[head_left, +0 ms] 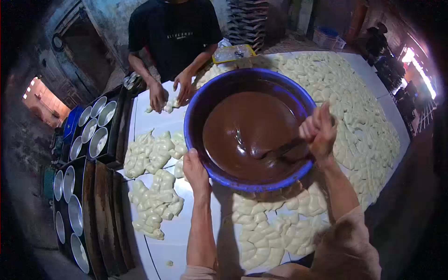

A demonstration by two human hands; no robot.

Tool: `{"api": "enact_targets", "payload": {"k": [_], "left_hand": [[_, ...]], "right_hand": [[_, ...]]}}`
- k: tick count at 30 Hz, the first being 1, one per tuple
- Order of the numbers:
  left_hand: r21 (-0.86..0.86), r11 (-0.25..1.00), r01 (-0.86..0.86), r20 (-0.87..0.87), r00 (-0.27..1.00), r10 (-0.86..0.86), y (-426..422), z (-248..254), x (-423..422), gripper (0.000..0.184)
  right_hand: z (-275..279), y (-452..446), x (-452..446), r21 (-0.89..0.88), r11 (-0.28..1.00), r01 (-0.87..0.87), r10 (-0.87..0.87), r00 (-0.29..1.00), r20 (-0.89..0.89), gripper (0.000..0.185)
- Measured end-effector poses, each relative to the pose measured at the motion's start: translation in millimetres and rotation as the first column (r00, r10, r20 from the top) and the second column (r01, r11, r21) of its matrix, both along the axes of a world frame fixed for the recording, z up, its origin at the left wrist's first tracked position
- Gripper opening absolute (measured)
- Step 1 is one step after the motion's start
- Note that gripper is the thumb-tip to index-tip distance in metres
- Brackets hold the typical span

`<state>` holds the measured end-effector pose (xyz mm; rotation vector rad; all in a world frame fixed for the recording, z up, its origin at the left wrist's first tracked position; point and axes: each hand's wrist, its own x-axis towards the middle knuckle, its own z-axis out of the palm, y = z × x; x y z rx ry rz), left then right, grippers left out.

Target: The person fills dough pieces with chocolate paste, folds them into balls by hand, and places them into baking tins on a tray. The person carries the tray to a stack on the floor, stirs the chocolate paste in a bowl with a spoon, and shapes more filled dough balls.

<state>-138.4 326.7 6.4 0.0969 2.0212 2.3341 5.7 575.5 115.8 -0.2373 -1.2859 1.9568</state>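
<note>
A large blue plastic basin (250, 188) holds smooth, liquid brown mixture (238, 121). My left hand (196, 171) grips the basin's near-left rim, with the thumb on the edge and the fingers mostly hidden behind it. Over the right side of the basin, my right hand (320, 132) is closed around the handle of a dark spoon-like utensil (281, 150). The utensil's lower end is in the brown mixture, so its exact shape is hidden. Pale dough pieces (156, 203) lie in clusters left of the basin, and more dough (270, 233) lies in front of it.
Across the white tiled table (175, 228), a person (175, 44) in a dark shirt handles small dough pieces (172, 105). Many dough pieces (364, 116) cover the right side. Round metal tins (75, 214) in dark trays stand at the left. A yellow-rimmed container (233, 53) sits behind the basin.
</note>
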Motion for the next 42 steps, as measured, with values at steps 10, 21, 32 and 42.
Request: {"api": "enact_targets", "payload": {"k": [10, 21, 32, 42], "left_hand": [[0.081, 0.994, 0.067, 0.029, 0.997, -0.069, -4, -27, -14, 0.031], [-0.052, 0.999, 0.001, 0.032, 0.999, 0.0, -1, -12, -8, 0.03], [-0.005, 1.0, 0.005, -0.03, 1.0, -0.006, 3, -11, -4, 0.033], [0.003, 1.0, -0.026, -0.043, 0.999, 0.026, 1, -11, -5, 0.032]], "right_hand": [[-26, -47, -191, 0.286, 0.954, -0.086, 0.09, 0.996, 0.001, 0.054], [-1, 8, -122, 0.19, 0.925, 0.33, -0.347, 0.936, 0.061, 0.054], [-12, 47, -73, 0.272, 0.901, 0.336, -0.358, 0.933, 0.034, 0.045], [-1, 62, -22, 0.169, 0.946, 0.277, -0.277, 0.961, -0.026, 0.053]]}}
